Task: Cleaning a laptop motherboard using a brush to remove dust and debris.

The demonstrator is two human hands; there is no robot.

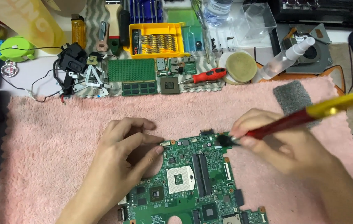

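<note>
Right hand (284, 145) grasping red-and-yellow brush-tipped tool (309, 114), tip touching green laptop circuit board (189, 178); left hand (122, 153) released, fingertips steadying board edge on pink fuzzy towel (60, 132).

A fluffy pink fabric mat (52, 137) covers most of the pale surface (31, 70), which is evenly and brightly lit; a grey-and-white zigzag cloth (95, 16) lies at its far edge.

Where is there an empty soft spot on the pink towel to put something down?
The pink towel is bare left of the left hand, and between the circuit board and grey pad. The strip above, around the yellow bit case, is crowded.
</note>
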